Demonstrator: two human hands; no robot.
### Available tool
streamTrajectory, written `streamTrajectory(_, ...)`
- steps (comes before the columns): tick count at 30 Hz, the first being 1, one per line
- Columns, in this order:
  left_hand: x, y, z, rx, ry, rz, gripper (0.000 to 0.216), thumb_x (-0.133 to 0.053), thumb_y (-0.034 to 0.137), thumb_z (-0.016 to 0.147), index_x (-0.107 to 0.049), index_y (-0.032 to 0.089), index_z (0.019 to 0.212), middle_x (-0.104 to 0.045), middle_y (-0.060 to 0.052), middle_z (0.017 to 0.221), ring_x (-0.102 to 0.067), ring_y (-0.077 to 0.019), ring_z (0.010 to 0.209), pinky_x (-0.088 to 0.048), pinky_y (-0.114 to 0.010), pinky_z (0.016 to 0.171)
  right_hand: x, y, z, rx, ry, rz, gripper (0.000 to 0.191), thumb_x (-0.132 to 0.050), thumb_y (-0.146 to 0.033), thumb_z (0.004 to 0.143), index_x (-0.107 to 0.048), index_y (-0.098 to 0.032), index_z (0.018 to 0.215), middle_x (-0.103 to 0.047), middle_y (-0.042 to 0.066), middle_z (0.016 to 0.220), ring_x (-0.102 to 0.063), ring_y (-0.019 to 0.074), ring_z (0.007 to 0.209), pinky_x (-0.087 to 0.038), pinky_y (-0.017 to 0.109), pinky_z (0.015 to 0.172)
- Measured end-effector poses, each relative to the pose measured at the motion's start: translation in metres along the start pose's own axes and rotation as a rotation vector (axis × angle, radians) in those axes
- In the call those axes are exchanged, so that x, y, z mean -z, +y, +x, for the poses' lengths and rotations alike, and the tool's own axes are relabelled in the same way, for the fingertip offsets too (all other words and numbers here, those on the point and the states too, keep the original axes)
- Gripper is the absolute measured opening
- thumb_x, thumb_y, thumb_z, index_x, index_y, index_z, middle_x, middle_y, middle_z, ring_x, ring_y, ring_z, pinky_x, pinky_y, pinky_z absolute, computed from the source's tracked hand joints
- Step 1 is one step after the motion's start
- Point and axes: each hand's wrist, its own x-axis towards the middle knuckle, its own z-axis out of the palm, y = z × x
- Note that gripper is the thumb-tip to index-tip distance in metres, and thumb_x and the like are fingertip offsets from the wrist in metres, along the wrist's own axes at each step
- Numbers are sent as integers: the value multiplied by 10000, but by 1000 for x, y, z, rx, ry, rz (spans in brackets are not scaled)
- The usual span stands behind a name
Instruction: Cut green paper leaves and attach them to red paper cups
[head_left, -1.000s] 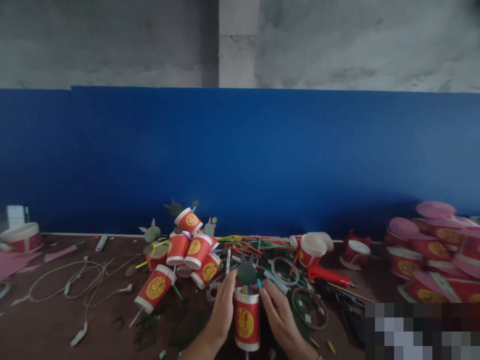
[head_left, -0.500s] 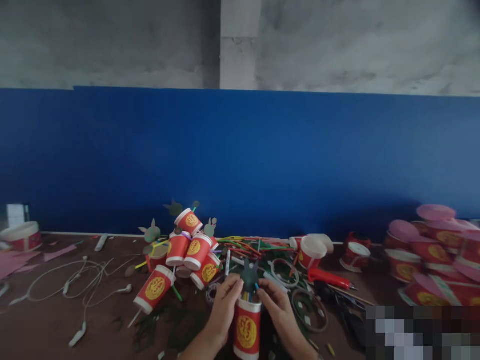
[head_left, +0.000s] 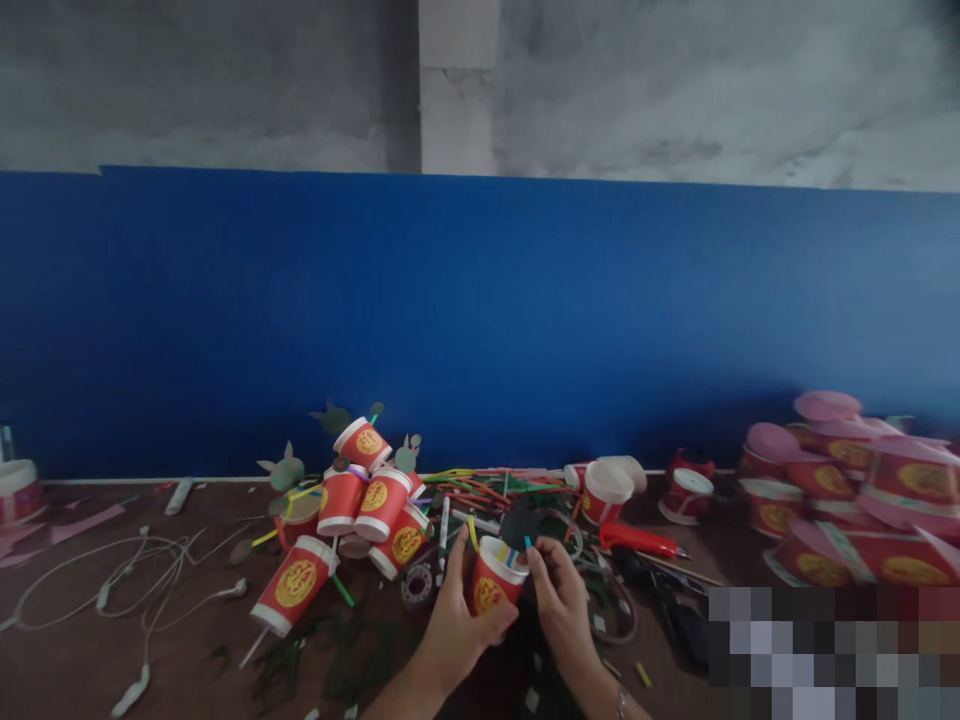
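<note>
My left hand (head_left: 457, 625) is wrapped round a red paper cup (head_left: 492, 580) with a gold emblem and a white rim, tilted with its mouth up and to the right. My right hand (head_left: 561, 600) pinches a blue straw (head_left: 528, 543) at the cup's mouth. A dark green paper cutout (head_left: 519, 523) sits on top of that straw, just above the rim. Both hands are low in the middle of the view, over the brown table (head_left: 150, 660).
A heap of red cups with straws and green cutouts (head_left: 360, 500) lies left of my hands. Loose coloured straws (head_left: 480, 490), tape rings, a red utility knife (head_left: 637, 541), white earphones (head_left: 142, 590), and piled red bowls with pink lids (head_left: 847, 490) crowd the table. A blue wall panel (head_left: 480, 320) stands behind.
The cup went from upright between both hands to tilted, now gripped by my left hand alone. My right hand moved to the rim and pinches the straw. The view shifted slightly right.
</note>
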Motion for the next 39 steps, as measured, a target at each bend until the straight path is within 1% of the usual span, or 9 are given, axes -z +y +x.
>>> streamTrajectory(4,-4,-5,-4,-23,11,235,1112,-744,186,598,-11,181,1434,-497,-123,1312,-439,-262,1229,-319,-382,1049,-2,-2,-3,39,4,-19,226,-557,-409,801,-566,-184,821,-593,22,690,-548,163,631,-454,233,580)
streamTrajectory(8,-3,-6,-5,-50,88,390,1030,-659,99,619,-38,183,1435,-457,-108,1353,-416,-238,1252,-306,-355,1061,-4,-2,-6,43,-27,24,210,-555,-397,805,-556,-187,809,-577,15,672,-540,154,610,-454,225,561)
streamTrajectory(13,0,-4,-4,-139,103,432,908,-623,121,648,-152,151,1424,-425,-126,1377,-405,-251,1262,-305,-355,1064,-4,-8,-8,28,-65,65,207,-573,-375,803,-592,-183,875,-616,35,765,-569,176,711,-474,251,666)
streamTrajectory(17,0,1,-6,-165,38,447,885,-610,113,650,-179,185,1420,-498,-93,1320,-471,-234,1208,-352,-344,1033,-4,-11,-6,-49,-90,94,231,-616,-396,769,-632,-165,772,-631,40,732,-570,197,726,-479,267,667)
streamTrajectory(21,0,4,-6,-180,-4,471,836,-604,95,632,-272,203,1392,-529,-78,1292,-490,-239,1188,-369,-349,1019,-4,-7,-5,-117,-82,150,310,-652,-412,734,-675,-148,895,-679,74,819,-596,236,805,-495,293,689)
streamTrajectory(25,1,0,-6,-184,-29,496,724,-587,81,626,-408,190,1319,-574,-83,1238,-537,-249,1130,-408,-346,979,-4,-1,-5,-178,-30,211,343,-668,-435,711,-685,-149,899,-697,70,821,-611,223,761,-505,289,669)
streamTrajectory(31,0,-6,-9,-167,61,616,907,-670,125,585,-260,178,1393,-462,-123,1347,-442,-285,1227,-344,-398,1034,-3,-3,-3,-148,-31,174,332,-690,-436,682,-697,-146,843,-710,68,802,-618,225,746,-507,288,668)
streamTrajectory(34,-1,-6,-9,-163,112,689,1005,-750,153,515,-262,183,1393,-413,-143,1382,-403,-323,1249,-321,-440,1041,-3,-5,-4,-110,-34,122,332,-691,-432,680,-695,-145,848,-710,80,834,-618,243,789,-509,309,706)
streamTrajectory(39,-1,-7,-10,-260,202,820,958,-763,263,564,-283,147,1385,-468,-187,1326,-462,-353,1190,-366,-463,987,-7,2,-10,-117,-11,122,359,-689,-464,668,-695,-165,867,-706,78,839,-618,252,803,-509,329,728)
